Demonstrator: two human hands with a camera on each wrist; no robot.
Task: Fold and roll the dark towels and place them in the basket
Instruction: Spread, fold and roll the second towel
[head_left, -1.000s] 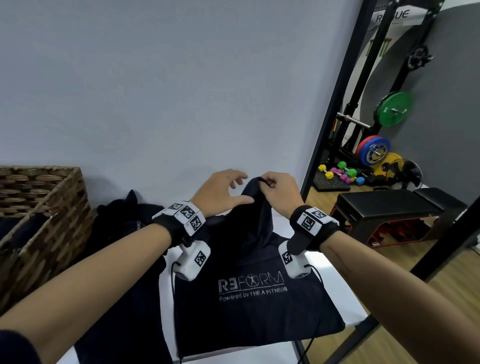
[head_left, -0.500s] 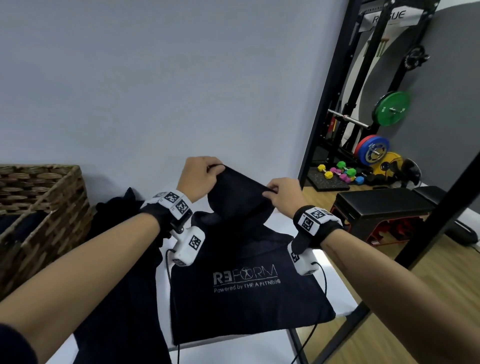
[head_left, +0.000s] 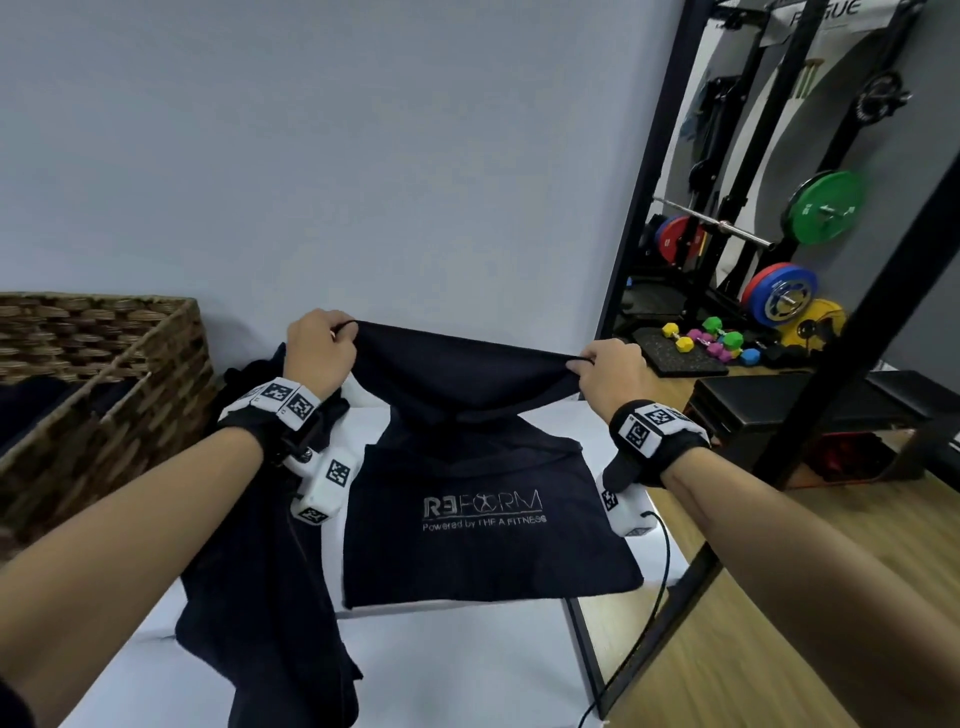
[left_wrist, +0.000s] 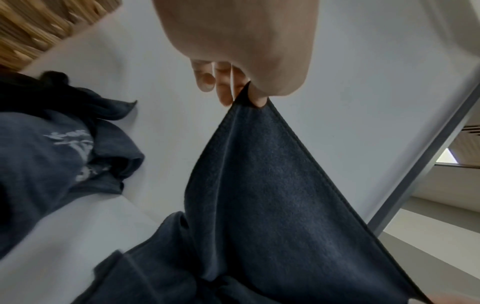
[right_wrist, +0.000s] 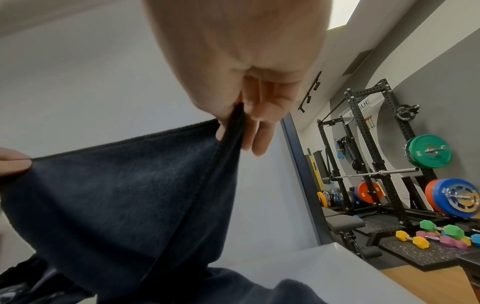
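I hold the dark towel (head_left: 467, 519) by its far edge, one corner in each hand, with that edge lifted off the white counter (head_left: 457, 670) and drawn out between my hands. My left hand (head_left: 319, 348) is curled, and in the left wrist view its fingers (left_wrist: 226, 90) and thumb pinch the corner of the cloth, which hangs down from them in a long fold. My right hand (head_left: 610, 371) is curled the same way; in the right wrist view its fingers (right_wrist: 259, 127) and thumb nip the other corner, the hem running from there to my left thumb at the edge of that view. The near part of the towel lies flat on the counter, with its pale printed lettering facing up, near the counter's right edge. A second dark towel (head_left: 260, 597) lies crumpled on the counter just to the left of the first and trails toward me. The woven basket (head_left: 130, 374) stands at the left end of the counter, against the wall, with dark cloth showing inside it. Beyond the counter's right side stand a weight rack (head_left: 753, 156) and coloured dumbbells (head_left: 711, 343).
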